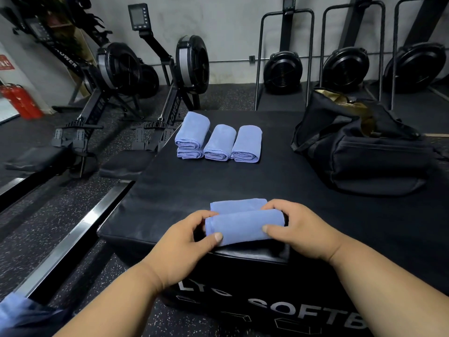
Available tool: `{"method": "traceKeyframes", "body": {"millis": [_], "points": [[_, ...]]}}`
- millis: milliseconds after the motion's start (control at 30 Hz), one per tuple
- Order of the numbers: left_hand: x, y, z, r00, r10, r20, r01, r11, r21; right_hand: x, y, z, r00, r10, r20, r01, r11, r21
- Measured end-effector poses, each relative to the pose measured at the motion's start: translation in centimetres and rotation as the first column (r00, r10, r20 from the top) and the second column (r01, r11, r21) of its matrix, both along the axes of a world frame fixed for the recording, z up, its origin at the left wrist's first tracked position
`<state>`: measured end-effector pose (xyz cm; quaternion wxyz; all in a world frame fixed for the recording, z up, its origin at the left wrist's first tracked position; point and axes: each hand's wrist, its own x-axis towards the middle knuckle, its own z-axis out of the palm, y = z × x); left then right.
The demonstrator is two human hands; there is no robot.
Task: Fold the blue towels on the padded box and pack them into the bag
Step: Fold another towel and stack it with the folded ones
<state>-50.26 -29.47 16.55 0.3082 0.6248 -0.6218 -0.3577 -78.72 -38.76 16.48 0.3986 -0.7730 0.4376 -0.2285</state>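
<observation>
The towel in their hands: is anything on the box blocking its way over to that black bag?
Nothing visible does. The towel, held by the left hand and right hand, has bare padded box top between it and the bag. The folded towels sit off to the far left.

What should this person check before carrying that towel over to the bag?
1. Both hands hold the towel: ok, left hand and right hand grip the ends of the towel.
2. Fold finished: not ok, a flat layer still shows behind the roll.
3. Bag open: ok, the top gapes.
4. Room inside the bag: cannot tell.
5. Folded towels neat: ok, four sit at the far side of the padded box, one stacked.
</observation>
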Motion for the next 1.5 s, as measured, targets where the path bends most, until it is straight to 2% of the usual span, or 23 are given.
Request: {"method": "traceKeyframes", "body": {"millis": [33, 100, 167, 300, 400, 500, 600, 700, 967, 1133, 1233, 1300, 1333, 1400, 1467, 1500], "points": [[-0.1, -0.3, -0.1, 0.997, 0.017, -0.074, -0.015, 0.999, 0.028, 0.2, -0.2, -0.1, 0.999, -0.041, 0.011, 0.041, 0.999, 0.019], [-0.3, -1.1, 0.0, 0.993, 0.075, -0.093, -0.07, 0.996, 0.056, 0.9, -0.6, -0.5, 0.992, -0.13, 0.007, 0.129, 0.991, 0.037], [-0.6, -2.2, 0.2, 0.989, 0.137, -0.052, -0.131, 0.986, 0.106, 1.7, -1.3, -0.7, 0.971, -0.238, -0.025, 0.239, 0.969, 0.059], [-0.8, -4.7, 0.7, 0.972, 0.232, 0.033, -0.234, 0.945, 0.228, 3.4, -2.3, -0.5, 0.903, -0.387, -0.186, 0.396, 0.918, 0.014], [-0.9, -6.6, 1.1, 0.947, 0.261, 0.187, -0.305, 0.912, 0.273, 4.2, -2.8, -0.2, 0.851, -0.474, -0.227, 0.475, 0.878, -0.053], [-0.9, -7.2, 1.0, 0.878, 0.293, 0.378, -0.386, 0.901, 0.198, 4.7, -3.2, -0.2, 0.829, -0.478, -0.289, 0.475, 0.876, -0.087], [-1.3, -6.5, 0.7, 0.877, 0.345, 0.334, -0.399, 0.911, 0.107, 5.1, -3.4, -0.2, 0.81, -0.481, -0.335, 0.463, 0.876, -0.138], [-1.6, -5.9, 0.2, 0.92, 0.253, 0.3, -0.292, 0.952, 0.093, 5.0, -3.1, 0.1, 0.812, -0.474, -0.34, 0.462, 0.878, -0.123], [-1.8, -5.9, 1.4, 0.87, 0.125, 0.476, -0.214, 0.967, 0.138, 4.4, -2.3, 0.6, 0.876, -0.362, -0.32, 0.387, 0.922, 0.016], [-2.1, -4.3, 1.4, 0.962, 0.114, 0.249, -0.178, 0.951, 0.251, 3.4, -2.4, 0.7, 0.915, -0.377, -0.145, 0.391, 0.916, 0.091], [-2.9, -3.8, 1.8, 0.977, 0.085, 0.196, -0.135, 0.957, 0.258, 2.7, -2.4, 0.7, 0.926, -0.375, 0.045, 0.363, 0.916, 0.172], [-3.4, -3.9, 2.1, 0.988, 0.073, 0.135, -0.105, 0.964, 0.245, 2.4, -2.3, 1.1, 0.901, -0.379, 0.21, 0.33, 0.915, 0.232], [-3.5, -4.0, 2.2, 0.995, 0.069, 0.068, -0.083, 0.966, 0.243, 2.2, -2.4, 1.4, 0.881, -0.376, 0.288, 0.31, 0.917, 0.249], [-3.9, -4.1, 2.3, 0.984, 0.064, -0.164, -0.018, 0.964, 0.266, 1.8, -2.6, 1.9, 0.841, -0.373, 0.393, 0.28, 0.92, 0.274], [-4.6, -4.4, 2.3, 0.929, 0.059, -0.365, 0.065, 0.946, 0.316, 1.2, -3.0, 2.0, 0.809, -0.385, 0.444, 0.276, 0.916, 0.291], [-4.8, -4.5, 2.4, 0.912, 0.062, -0.406, 0.086, 0.938, 0.336, 1.2, -3.2, 1.9, 0.798, -0.398, 0.452, 0.287, 0.911, 0.295]]}}
